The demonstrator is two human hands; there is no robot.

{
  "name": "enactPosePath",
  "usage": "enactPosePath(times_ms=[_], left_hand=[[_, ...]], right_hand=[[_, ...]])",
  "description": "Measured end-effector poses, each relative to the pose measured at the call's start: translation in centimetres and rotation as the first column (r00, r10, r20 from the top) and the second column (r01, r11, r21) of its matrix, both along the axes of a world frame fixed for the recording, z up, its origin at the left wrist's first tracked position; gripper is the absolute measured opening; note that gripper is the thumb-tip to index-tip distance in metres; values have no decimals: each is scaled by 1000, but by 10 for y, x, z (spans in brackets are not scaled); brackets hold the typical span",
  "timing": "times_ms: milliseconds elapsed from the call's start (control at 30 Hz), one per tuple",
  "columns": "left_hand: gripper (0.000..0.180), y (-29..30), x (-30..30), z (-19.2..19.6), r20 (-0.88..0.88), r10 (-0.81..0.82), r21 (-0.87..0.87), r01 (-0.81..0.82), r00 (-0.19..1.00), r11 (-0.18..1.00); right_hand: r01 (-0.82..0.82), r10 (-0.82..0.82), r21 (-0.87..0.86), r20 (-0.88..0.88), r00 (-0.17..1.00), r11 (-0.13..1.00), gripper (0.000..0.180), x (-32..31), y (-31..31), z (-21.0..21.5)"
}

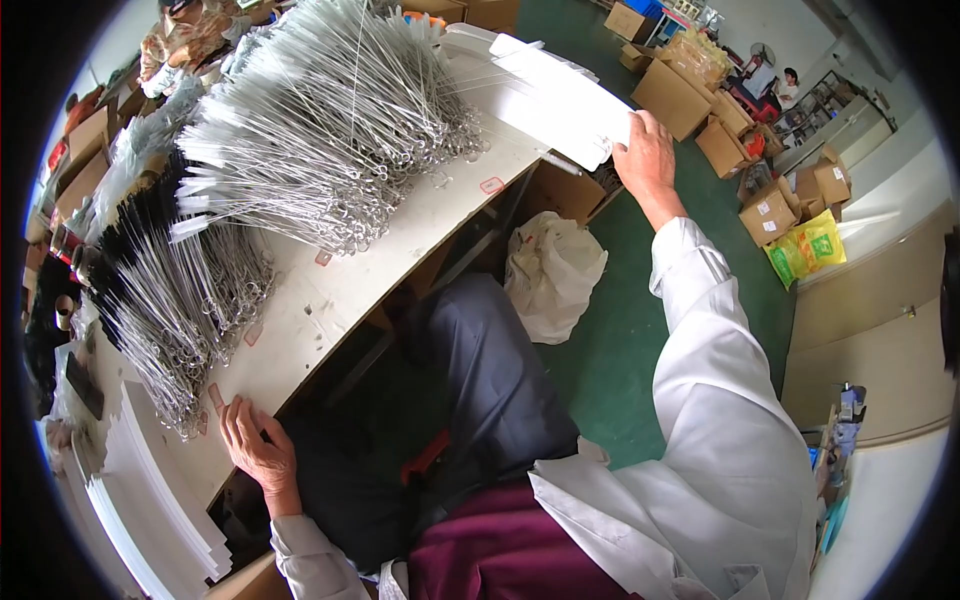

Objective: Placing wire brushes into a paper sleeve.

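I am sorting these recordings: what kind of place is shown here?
Probably a workshop or packing room: many looped wires lie on a table, with cardboard boxes and other people beyond it.

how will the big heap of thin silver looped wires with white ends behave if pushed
The heap of silver looped wires looks loosely piled, so it may spread unevenly. The thin, straight shafts seem springy rather than floppy. Crowded end loops could snag.

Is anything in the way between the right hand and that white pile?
Nothing visible is. The right hand is already at the end of the white pile. The metal brushes lie farther left, not between them.
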State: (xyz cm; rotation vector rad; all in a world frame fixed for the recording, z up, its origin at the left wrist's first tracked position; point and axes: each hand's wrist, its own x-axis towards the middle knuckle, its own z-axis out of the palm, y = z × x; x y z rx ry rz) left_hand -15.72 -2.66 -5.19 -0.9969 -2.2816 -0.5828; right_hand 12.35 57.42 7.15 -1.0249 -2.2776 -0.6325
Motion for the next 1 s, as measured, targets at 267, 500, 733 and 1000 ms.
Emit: enactPosePath(times_ms=[267, 500, 733, 1000], left_hand=[[22, 2, 0, 1, -21, -12, 10, 13, 1000, 1000], [21, -1, -1, -1, -3, 3, 11, -3, 1000, 1000], [21, 2, 0, 4, 7, -1, -8, 1, 1000, 1000], [27, 40, 18, 19, 121, -204, 35, 202, 971, 979]], right_hand=[[130, -128, 39, -36, 991, 991, 44, 31, 7, -2], [91, -92, -15, -122, 988, 996, 45, 19, 1, -7], [-33, -5, -142, -260, 966, 989, 50, -11, -21, -21], [-251, 132, -266, -394, 909, 931, 54, -56, -74, -74]])
